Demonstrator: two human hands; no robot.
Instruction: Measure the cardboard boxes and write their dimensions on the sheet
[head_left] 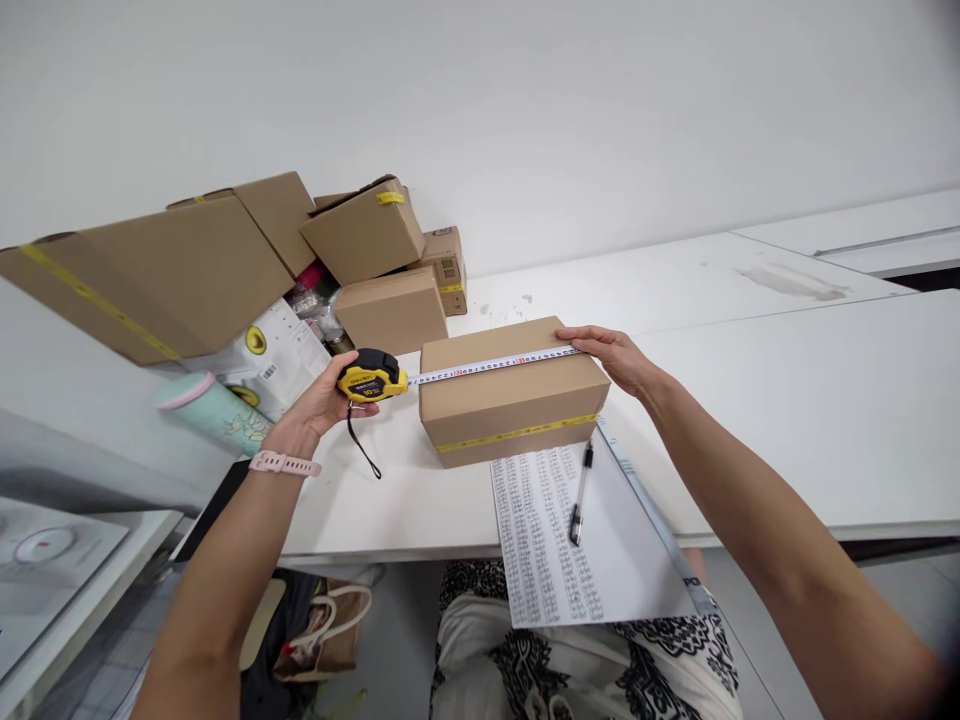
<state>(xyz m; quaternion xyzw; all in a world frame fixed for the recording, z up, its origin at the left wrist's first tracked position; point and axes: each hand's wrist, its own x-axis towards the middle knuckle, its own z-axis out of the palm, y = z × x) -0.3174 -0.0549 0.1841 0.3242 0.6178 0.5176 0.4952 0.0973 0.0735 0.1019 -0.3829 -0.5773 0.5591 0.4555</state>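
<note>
A small cardboard box [510,395] with a yellow tape band lies on the white table [787,400] in front of me. My left hand [319,405] is closed round a yellow and black tape measure case [370,377], held just left of the box. Its white blade [487,365] runs across the box's top. My right hand [611,355] pinches the blade's end against the box's right top edge.
A printed sheet of numbers [570,535] hangs over the table's front edge, with a pen [580,495] on it. Several cardboard boxes [367,240] pile at the back left beside a pastel bottle [214,410]. A bag [326,630] sits on the floor.
</note>
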